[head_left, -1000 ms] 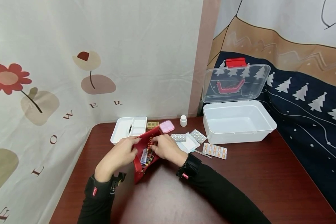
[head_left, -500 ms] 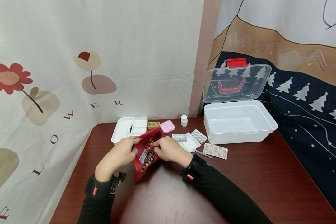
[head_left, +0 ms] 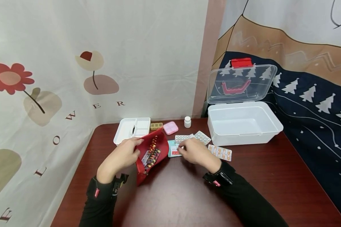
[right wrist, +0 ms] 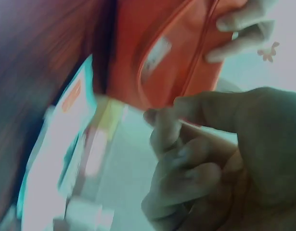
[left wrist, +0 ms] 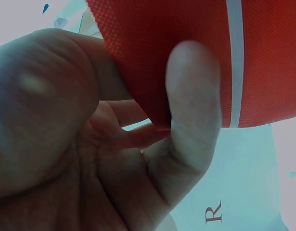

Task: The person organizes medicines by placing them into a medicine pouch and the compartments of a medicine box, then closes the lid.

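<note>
My left hand (head_left: 126,154) pinches the edge of a red pouch (head_left: 160,154) between thumb and fingers; the left wrist view shows its red fabric (left wrist: 196,24) close up. The pouch stands open, with capsule blister packs (head_left: 152,157) and a pale packet (head_left: 145,157) inside. My right hand (head_left: 197,153) is over the flat packets, right of the pouch. Its fingers are loosely curled, and the right wrist view shows nothing between thumb and forefinger. A teal and white packet (head_left: 174,151) with a red label lies just by the fingertips; the hand partly hides it.
Silver blister packs (head_left: 202,137) and an orange-pill pack (head_left: 221,153) lie nearby. Behind are a white compartment tray (head_left: 123,130), a yellow pill organizer (head_left: 156,126), a pink case (head_left: 170,127) and a white bottle (head_left: 187,122). A lidded white box (head_left: 245,138) stands open at right.
My right hand has come out of the pouch and moved right over the packets, uncovering the teal packet and the blister packs inside the pouch. The left hand keeps its hold in place.
</note>
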`<act>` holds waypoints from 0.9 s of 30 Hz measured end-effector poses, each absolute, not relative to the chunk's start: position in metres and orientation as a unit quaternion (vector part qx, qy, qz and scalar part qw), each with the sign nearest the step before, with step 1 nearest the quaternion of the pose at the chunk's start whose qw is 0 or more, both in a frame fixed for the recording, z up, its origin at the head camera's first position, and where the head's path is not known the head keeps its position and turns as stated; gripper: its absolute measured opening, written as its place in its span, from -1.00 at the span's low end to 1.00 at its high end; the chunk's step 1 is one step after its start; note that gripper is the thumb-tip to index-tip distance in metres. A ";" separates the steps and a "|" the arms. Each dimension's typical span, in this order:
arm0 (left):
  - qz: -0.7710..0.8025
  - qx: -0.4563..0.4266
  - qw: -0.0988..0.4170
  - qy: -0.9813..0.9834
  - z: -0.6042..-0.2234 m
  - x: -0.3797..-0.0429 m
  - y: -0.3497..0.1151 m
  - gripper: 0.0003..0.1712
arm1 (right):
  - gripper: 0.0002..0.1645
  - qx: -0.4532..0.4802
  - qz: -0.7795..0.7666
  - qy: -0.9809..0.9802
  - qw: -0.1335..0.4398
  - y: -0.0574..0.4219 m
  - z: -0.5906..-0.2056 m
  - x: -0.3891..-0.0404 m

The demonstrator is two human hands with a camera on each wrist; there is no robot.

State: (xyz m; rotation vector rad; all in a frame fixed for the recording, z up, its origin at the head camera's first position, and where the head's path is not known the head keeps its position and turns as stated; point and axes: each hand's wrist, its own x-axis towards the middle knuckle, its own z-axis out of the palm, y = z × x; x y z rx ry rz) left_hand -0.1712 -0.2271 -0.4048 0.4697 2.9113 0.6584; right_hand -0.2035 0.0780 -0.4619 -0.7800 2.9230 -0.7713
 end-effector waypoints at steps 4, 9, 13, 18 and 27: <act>0.219 0.156 0.062 0.961 -0.405 -0.172 -0.227 -0.44 | -0.76 -0.197 -0.216 0.956 -0.033 0.114 -0.466 -0.202; 0.219 0.155 0.059 0.961 -0.405 -0.172 -0.227 -0.44 | -0.78 -0.160 -0.190 0.967 -0.052 0.160 -0.472 -0.200; 0.219 0.157 0.060 0.961 -0.404 -0.171 -0.227 -0.44 | -0.59 -0.118 -0.164 0.979 0.005 0.190 -0.474 -0.196; 0.218 0.156 0.060 0.962 -0.403 -0.171 -0.226 -0.44 | -0.58 -0.081 -0.124 0.986 0.079 0.216 -0.476 -0.194; 0.219 0.150 0.067 0.962 -0.403 -0.170 -0.226 -0.44 | -0.68 -0.103 -0.106 0.984 0.097 0.228 -0.487 -0.198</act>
